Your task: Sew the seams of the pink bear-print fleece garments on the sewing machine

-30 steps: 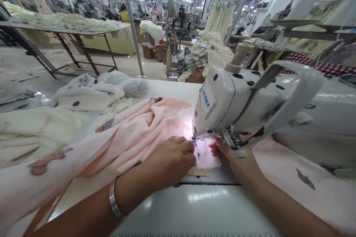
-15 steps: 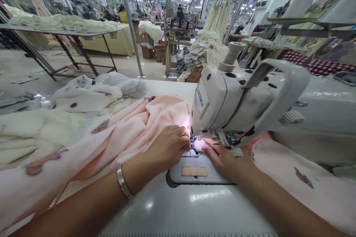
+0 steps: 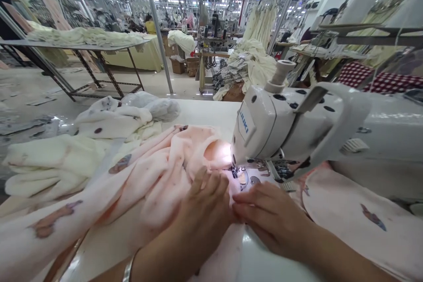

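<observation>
Pink fabric [image 3: 158, 176], printed with small dark motifs, lies bunched on the white sewing table [image 3: 211, 110], its near edge drawn under both of my hands just short of the needle. My left hand [image 3: 205, 211] rests palm down on the cloth with the fingers loosely spread and pointing toward the needle; it presses the fabric flat rather than pinching it. My right hand [image 3: 267, 216] lies just beside it, fingertips touching the left hand's edge, fingers extended together and flat on the same cloth; nothing is clasped between them. A silver bracelet [image 3: 127, 269] circles my left wrist, toward me from that hand.

Directly beyond the fingertips stands the presser foot [image 3: 238, 172], lit by the machine's lamp, with the needle plate [image 3: 253, 179] just right of it. Above both rises the head of the white sewing machine [image 3: 274, 128], whose arm runs off to the right of my right hand. To the right of that hand lies another pink printed piece [image 3: 357, 216].

Left of my left hand, past the bunched pink cloth, sits a pile of cream fabric [image 3: 56, 163]. Well beyond the table, a metal-framed bench [image 3: 82, 46] carries more pale cloth, and hanging cream garments [image 3: 261, 22] show farther back.
</observation>
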### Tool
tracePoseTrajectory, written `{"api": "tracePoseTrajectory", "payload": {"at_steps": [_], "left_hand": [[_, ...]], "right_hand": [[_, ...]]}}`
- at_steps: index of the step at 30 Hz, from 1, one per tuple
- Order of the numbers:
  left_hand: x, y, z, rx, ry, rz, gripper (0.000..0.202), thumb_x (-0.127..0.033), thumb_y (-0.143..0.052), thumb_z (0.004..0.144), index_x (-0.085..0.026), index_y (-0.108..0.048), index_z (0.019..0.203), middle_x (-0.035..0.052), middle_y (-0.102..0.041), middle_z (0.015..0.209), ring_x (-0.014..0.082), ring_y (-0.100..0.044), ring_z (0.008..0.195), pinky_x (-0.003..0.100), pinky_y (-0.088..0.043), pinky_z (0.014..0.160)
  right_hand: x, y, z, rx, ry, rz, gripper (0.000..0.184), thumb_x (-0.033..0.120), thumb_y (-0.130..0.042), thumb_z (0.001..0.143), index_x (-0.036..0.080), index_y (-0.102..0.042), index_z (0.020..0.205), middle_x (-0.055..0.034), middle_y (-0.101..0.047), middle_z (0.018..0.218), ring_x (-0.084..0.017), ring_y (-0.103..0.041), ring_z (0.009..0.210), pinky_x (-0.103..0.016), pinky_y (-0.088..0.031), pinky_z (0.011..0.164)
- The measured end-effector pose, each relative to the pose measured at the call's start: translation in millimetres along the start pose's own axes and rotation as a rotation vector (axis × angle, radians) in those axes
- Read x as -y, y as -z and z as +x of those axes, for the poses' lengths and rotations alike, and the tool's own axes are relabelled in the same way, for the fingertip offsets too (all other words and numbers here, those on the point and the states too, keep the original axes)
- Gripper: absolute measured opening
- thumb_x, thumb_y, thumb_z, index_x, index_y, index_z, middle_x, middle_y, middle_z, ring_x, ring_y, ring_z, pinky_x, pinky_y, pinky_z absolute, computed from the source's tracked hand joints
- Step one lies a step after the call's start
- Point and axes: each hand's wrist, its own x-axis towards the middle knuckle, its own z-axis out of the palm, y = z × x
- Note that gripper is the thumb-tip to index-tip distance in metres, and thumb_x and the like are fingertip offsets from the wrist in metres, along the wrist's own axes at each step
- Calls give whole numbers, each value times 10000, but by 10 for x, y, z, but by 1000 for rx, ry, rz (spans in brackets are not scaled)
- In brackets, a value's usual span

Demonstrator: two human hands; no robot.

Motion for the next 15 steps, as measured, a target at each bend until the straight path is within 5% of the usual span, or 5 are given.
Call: {"api": "tracePoseTrajectory", "payload": {"at_steps": [4,9,13,15], "left_hand": [[-37,10,48,36,23,-40,175,-257,-535,845,-123,-637,892,96,-581,899,253,-507,852,482,-351,912],[22,103,164,106,71,-97,242,-298,-534,847,-97,-625,949,130,-588,908,287,-523,837,476,-413,779],[233,200,292,135,74,-293,195,-314,-527,865,-160,-636,915,88,-612,919,264,-555,858,435,-435,766],[407,194,349,58,129,-374,220,-327,-480,902,-194,-622,1003,75,-612,1053,254,-544,990,435,-414,861]], "right_hand": [[70,-49,31,62,-57,86,205,129,-421,889,167,-603,975,-55,-683,923,-173,-566,774,-317,-456,659],[7,-71,19,3,-79,30,183,127,-447,888,167,-606,968,-59,-693,928,-160,-593,804,-343,-450,762],[-56,-120,-19,-18,-105,-45,194,147,-458,889,169,-604,1015,-64,-683,994,-165,-586,841,-331,-460,735],[-65,-155,-30,11,-111,-65,188,170,-471,888,176,-611,1014,-69,-668,1031,-177,-574,857,-339,-460,737]]}}
